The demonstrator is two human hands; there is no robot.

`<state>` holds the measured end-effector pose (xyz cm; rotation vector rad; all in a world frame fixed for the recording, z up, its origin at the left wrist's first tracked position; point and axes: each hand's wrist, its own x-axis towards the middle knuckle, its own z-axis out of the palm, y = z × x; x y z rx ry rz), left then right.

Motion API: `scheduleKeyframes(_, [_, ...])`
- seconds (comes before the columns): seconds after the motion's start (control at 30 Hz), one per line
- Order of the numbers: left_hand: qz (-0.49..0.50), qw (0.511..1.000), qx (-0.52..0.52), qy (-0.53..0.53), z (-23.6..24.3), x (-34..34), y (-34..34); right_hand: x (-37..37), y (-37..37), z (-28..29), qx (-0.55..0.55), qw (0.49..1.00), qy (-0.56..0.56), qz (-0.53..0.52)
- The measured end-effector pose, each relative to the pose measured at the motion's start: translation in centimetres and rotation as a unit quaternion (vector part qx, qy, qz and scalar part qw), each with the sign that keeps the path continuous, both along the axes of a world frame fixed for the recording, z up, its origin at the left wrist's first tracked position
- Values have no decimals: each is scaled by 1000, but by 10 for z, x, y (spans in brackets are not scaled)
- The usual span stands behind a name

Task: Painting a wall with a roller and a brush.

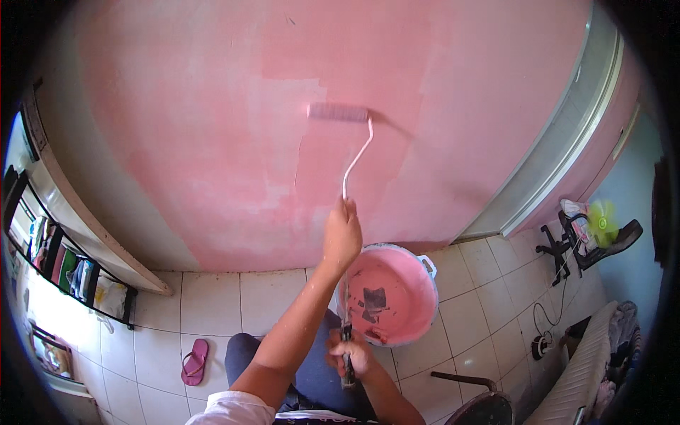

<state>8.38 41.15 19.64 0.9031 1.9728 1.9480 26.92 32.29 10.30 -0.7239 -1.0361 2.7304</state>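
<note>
A long-handled paint roller (338, 112) has its pinkish sleeve against or very close to the pink wall (212, 127). Its white bent rod runs down to my left hand (343, 235), closed around the shaft just below the rod. My right hand (352, 355) grips the dark lower end of the same handle, nearer my body. Beneath the handle and to its right stands a round tub (423, 312) with a white handle, smeared inside with pink paint. Dark patches show at its bottom. The wall paint is uneven, with deeper and paler pink areas.
White floor tiles (212, 301) meet the wall's foot. A pink flip-flop (195, 362) lies left of my legs. A dark round-seated stool or chair (482, 411) is near right. Farther right are a green fan (602, 223) and a leaning mattress-like pad (577, 375). A black shelf (67, 262) stands left.
</note>
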Motion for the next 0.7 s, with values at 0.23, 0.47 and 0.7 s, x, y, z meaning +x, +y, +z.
scheduleKeyframes(0.23, [-15, 996, 41, -80, -62, 15, 4, 21, 1, -25, 22, 1000, -13, -5])
scheduleKeyframes(0.47, [34, 987, -130, -93, -173, 36, -21, 54, -28, -91, -104, 993, -59, 21])
scheduleKeyframes(0.7, [56, 989, -117, -76, -157, 36, -16, 49, -27, -65, -122, 990, -77, 3])
